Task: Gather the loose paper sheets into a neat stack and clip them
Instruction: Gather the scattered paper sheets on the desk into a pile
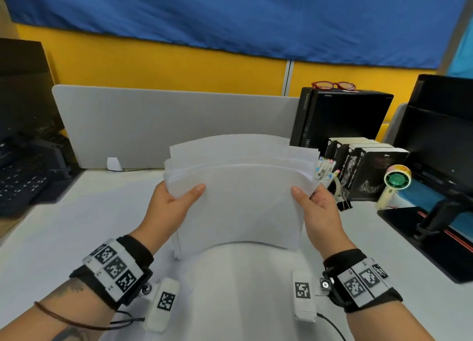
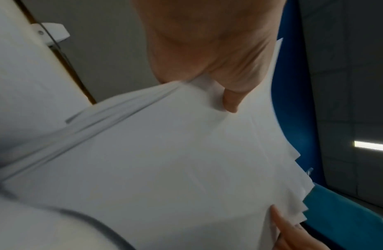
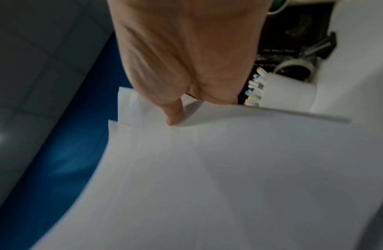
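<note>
Paper sheets point(image 1: 238, 194) were held upright above the white desk point(image 1: 76, 225), in front of the grey divider panel point(image 1: 158, 120), with their lower edge close to the desk; whether it touched could not be told. The sheets were not squared: staggered top edges and corners were seen fanned at the upper end. The left side of the sheets was gripped by the left hand point(image 1: 171, 205), its thumb laid across the front sheet and its fingers hidden behind. The right side was gripped by the right hand point(image 1: 317, 207) in the same manner, thumb in front, the remaining fingers concealed behind the sheets. In both wrist views a thumb was seen pressed onto the paper surface.

A black binder clip point(image 1: 344, 204) was seen lying on the desk just right of the sheets, beside the right hand. Behind the clip, a white cup of pens point(image 1: 326, 171), a row of black books point(image 1: 368, 171) and a small handheld fan point(image 1: 395, 182) were observed.
</note>
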Action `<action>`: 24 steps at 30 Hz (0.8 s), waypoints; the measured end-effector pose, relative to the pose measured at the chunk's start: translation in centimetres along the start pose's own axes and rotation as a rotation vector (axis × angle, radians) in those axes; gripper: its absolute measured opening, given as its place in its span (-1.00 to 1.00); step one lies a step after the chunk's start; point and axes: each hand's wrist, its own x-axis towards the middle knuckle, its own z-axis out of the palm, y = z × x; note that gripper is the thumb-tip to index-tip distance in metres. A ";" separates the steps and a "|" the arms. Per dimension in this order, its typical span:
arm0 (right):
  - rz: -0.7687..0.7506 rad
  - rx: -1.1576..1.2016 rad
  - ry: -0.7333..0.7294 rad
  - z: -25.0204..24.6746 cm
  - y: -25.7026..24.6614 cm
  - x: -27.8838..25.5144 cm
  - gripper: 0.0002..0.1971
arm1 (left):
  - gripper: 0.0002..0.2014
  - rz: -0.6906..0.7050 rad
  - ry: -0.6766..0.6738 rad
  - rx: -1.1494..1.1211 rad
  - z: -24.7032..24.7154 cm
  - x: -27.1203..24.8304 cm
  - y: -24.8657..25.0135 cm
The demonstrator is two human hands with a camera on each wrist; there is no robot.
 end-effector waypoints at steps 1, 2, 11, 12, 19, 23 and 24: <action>-0.011 -0.019 -0.002 0.0 0.0 -0.1 -0.71 | -0.68 0.006 0.022 -0.007 -0.1 0.0 0.0; -0.003 -0.051 -0.011 0.0 0.0 -0.1 -0.66 | -0.63 0.009 0.022 -0.007 -0.1 0.0 -0.1; -0.878 -1.070 0.085 4.8 -7.1 0.7 -0.28 | -0.71 -0.131 -0.097 0.015 -0.2 0.2 -0.7; -0.918 -1.174 -0.017 6.1 -8.0 1.0 -0.33 | -0.73 -0.127 -0.101 0.023 0.0 0.1 -0.9; -0.858 -1.152 -0.389 10.7 -11.6 2.9 -0.81 | -0.72 -0.141 -0.035 -0.048 -0.3 0.0 -1.6; -0.667 -1.046 -0.451 9.5 -13.0 3.5 -0.48 | -0.70 -0.154 0.006 -0.056 -1.0 -0.3 -1.8; -0.594 -1.169 -0.532 9.6 -12.7 3.4 -0.30 | -0.69 -0.149 0.011 -0.064 -1.0 -0.3 -1.9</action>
